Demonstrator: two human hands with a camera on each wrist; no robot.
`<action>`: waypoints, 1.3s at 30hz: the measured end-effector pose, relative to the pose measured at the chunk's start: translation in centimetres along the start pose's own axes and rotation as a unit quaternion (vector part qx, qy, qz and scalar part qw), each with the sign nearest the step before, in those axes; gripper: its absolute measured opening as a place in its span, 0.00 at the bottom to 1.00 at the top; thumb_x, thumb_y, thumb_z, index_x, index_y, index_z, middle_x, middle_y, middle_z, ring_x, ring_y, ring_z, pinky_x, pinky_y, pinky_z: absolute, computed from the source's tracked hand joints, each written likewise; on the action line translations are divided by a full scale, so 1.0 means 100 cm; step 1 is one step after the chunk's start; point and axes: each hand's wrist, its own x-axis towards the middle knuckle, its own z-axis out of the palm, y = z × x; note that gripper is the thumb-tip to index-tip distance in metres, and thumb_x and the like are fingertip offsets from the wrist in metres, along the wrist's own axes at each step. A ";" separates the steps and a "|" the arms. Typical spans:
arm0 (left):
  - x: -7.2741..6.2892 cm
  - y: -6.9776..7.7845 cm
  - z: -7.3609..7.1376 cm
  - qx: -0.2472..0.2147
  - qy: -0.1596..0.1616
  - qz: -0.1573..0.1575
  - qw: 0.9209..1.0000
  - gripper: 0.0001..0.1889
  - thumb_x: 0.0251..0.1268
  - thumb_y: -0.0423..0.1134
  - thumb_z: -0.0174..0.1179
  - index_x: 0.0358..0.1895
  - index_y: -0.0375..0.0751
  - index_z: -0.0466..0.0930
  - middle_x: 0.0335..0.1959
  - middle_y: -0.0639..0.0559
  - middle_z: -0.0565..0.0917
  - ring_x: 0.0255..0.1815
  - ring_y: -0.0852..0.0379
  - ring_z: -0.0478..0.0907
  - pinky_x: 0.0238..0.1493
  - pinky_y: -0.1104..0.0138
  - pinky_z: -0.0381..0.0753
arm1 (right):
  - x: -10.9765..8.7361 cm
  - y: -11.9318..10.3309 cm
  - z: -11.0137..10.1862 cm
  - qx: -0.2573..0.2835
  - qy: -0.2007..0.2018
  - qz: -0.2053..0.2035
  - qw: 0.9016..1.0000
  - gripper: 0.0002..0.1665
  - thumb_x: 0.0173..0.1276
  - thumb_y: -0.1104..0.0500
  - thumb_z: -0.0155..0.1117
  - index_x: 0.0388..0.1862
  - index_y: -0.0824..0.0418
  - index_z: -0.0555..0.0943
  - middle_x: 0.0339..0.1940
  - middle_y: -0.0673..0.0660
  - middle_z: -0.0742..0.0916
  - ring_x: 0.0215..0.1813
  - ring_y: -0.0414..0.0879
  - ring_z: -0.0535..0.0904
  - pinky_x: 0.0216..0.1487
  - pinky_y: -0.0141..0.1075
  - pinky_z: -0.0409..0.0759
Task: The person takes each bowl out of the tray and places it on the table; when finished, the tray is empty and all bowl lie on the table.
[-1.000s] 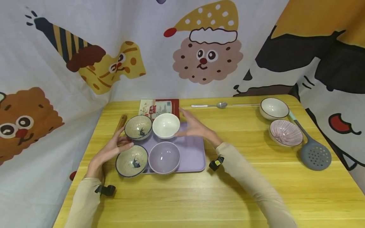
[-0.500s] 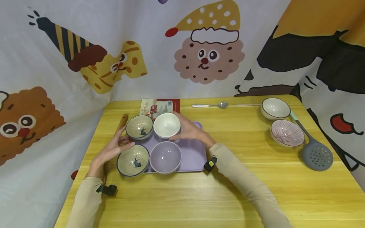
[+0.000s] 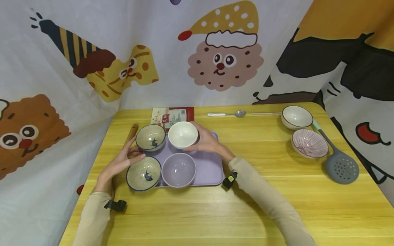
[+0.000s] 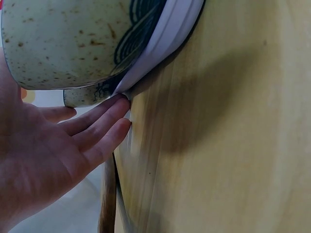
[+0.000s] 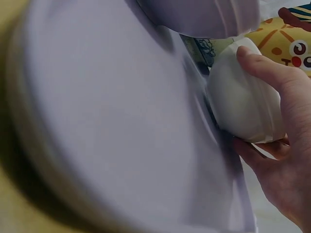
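My right hand (image 3: 205, 138) grips a white bowl (image 3: 182, 134) at its right side, with the thumb and fingers spread round its wall. That bowl is at the far part of a lilac tray (image 3: 209, 167). Two speckled bowls with blue rims, a far one (image 3: 150, 135) and a near one (image 3: 142, 171), stand on the tray's left side. A lilac bowl (image 3: 178, 169) sits in front of the white one. My left hand (image 3: 118, 162) is beside the speckled bowls, its fingers (image 4: 99, 124) fairly straight at the tray's edge and holding nothing.
A red and cream packet (image 3: 176, 114) lies behind the tray, and a spoon (image 3: 227, 113) to its right. At the right are a dark-rimmed white bowl (image 3: 297, 117), a striped bowl (image 3: 309, 143) and a grey skimmer (image 3: 341, 167). A wooden handle (image 3: 131, 131) lies left of the tray.
My right hand has come in from the right and closed round the white bowl, which has shifted slightly rightward, away from the far speckled bowl. My left hand has stayed in place.
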 end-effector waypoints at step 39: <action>0.001 -0.004 0.000 0.004 -0.002 -0.002 1.000 0.52 0.73 0.45 0.61 0.83 0.45 0.27 0.68 0.24 0.70 0.70 0.28 0.69 0.68 0.40 0.74 | -0.088 0.038 -0.125 -0.020 0.277 0.076 0.958 0.65 0.47 0.55 0.87 0.81 0.54 0.58 0.74 0.62 0.72 0.71 0.58 0.71 0.66 0.59 0.78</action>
